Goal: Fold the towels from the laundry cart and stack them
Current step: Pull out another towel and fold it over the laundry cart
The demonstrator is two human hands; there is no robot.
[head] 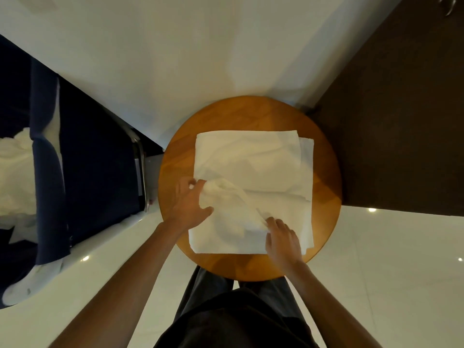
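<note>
A white towel [253, 172] lies spread in folded layers on the round wooden table [324, 177] in front of me. My left hand [188, 204] grips a bunched corner of the towel at its left edge. At the near edge my right hand [282, 238] pinches a fold of the same towel, fingers curled into the cloth. A ridge of cloth runs between the two hands. To the far left, the dark blue laundry cart [82, 159] holds more white towels [15, 177].
The cart's metal frame [141, 169] stands close to the table's left side. A white wall rises behind the table and a dark brown cabinet [401, 121] fills the right. Glossy white floor tiles [401, 272] surround the table.
</note>
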